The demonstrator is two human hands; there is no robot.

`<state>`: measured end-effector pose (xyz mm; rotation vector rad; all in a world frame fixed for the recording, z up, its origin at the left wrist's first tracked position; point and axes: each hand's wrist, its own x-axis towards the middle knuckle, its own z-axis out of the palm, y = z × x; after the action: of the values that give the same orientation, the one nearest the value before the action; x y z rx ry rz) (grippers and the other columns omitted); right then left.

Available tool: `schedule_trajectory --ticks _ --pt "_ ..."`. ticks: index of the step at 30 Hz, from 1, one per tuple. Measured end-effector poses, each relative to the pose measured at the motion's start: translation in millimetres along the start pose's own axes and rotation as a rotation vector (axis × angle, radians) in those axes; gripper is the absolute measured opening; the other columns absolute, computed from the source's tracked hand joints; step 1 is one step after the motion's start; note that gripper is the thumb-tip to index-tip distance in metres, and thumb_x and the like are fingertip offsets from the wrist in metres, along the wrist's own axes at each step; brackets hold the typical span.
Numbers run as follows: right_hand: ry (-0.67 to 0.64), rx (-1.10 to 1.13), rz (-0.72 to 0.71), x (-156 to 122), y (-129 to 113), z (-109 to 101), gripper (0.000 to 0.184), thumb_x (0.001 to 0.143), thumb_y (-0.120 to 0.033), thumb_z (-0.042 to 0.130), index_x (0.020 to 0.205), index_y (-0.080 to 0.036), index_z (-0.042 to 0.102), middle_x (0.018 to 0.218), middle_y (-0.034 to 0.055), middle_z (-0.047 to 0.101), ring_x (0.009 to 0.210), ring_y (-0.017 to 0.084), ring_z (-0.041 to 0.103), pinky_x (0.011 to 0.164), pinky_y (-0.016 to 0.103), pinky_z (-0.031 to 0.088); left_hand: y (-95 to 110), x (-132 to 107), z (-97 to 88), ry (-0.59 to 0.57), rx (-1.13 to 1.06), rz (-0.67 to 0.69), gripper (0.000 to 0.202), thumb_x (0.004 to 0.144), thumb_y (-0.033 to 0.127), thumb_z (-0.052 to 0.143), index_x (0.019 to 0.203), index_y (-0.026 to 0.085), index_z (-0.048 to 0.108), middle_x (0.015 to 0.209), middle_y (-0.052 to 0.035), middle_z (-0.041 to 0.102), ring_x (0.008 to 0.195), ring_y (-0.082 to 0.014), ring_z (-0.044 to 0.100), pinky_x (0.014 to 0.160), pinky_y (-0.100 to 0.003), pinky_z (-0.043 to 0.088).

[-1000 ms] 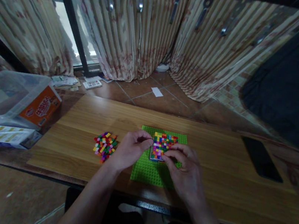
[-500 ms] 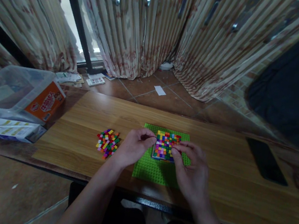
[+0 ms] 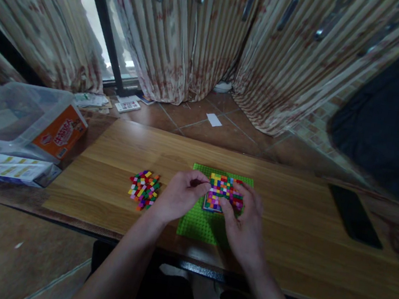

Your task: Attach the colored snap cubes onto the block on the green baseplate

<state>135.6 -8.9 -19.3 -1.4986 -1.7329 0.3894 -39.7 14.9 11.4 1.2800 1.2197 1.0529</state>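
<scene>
A green studded baseplate [image 3: 196, 224] lies on the wooden table, bearing a block of many-coloured small bricks [image 3: 221, 185]. At the block's left edge is my left hand [image 3: 179, 195], thumb and forefinger pinched together; whatever they hold is too small or hidden to make out. My right hand [image 3: 246, 221] rests over the block's right side, thumb on its top face and fingers spread apart toward the far right edge, covering part of it. Left of my left hand lies a loose pile of small coloured bricks [image 3: 144, 188].
A dark phone-like slab [image 3: 355, 215] lies at the table's right end. To the left stand a clear plastic bin [image 3: 20, 118] with an orange label and a white box [image 3: 12, 169]. Long curtains [image 3: 200, 44] hang beyond the wooden table [image 3: 101, 175].
My right hand has shifted left over the coloured block, its thumb moving from the right side toward the middle and its fingers spreading. My left hand stays nearly where it was, still pinched.
</scene>
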Motion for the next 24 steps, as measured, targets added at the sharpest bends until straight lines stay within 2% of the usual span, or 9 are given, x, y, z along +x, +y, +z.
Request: schedule_trajectory --ticks 9,18,24 --pt "-0.011 0.097 0.070 -0.1 -0.6 1.7 0.044 0.086 -0.045 0.061 0.125 -0.024 0.057 0.135 0.0122 0.050 0.128 0.029 0.047 0.107 0.054 0.039 -0.6 -0.1 0.5 0.002 -0.005 -0.002 0.012 0.079 0.024 0.062 0.077 0.012 0.067 0.069 0.0001 0.060 0.064 -0.0109 0.051 0.063 -0.024 0.040" --pt "0.007 0.141 0.077 1.7 -1.8 3.4 0.040 0.086 -0.042 0.061 0.122 -0.024 0.058 0.130 0.0121 0.053 0.127 0.028 0.048 0.107 0.054 0.039 -5.1 0.3 2.6 0.000 0.006 -0.002 0.016 0.078 0.029 0.063 0.078 0.013 0.068 0.069 -0.0011 0.061 0.065 -0.0123 0.052 0.062 -0.024 0.041" --pt "-0.001 0.144 0.091 1.7 -1.1 3.8 0.043 0.085 -0.042 0.062 0.122 -0.020 0.059 0.132 0.0142 0.052 0.127 0.028 0.048 0.108 0.051 0.038 -1.8 0.1 2.7 -0.001 0.005 -0.007 0.016 0.079 0.027 0.063 0.077 0.012 0.068 0.068 -0.0007 0.060 0.064 -0.0118 0.050 0.061 -0.023 0.040"
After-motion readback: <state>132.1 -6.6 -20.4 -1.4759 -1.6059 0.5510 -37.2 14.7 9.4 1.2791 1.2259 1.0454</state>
